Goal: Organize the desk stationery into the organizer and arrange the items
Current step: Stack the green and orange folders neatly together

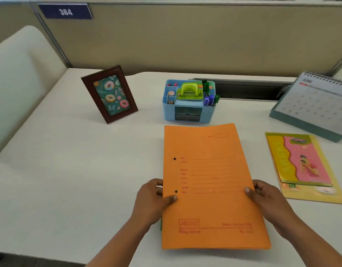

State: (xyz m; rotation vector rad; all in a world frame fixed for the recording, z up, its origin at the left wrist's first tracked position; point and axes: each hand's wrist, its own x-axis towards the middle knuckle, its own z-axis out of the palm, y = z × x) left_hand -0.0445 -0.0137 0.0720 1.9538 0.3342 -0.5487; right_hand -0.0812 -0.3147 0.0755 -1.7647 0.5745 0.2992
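Orange file folder (pixel 210 182) on the surface, just in front of blue organizer (pixel 188 102). Left hand (pixel 153 197) and right hand (pixel 262 195) pinch its side edges. Likely light, thin card, bends easily; support both sides.

Calendar (pixel 316 101) cut off at right edge, folder (pixel 208 185) print blurred unreadable

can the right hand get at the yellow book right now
Probably, once it lets go: the right hand grips the edge of the folder, and the book lies flat on the desk just right of it, with nothing between.
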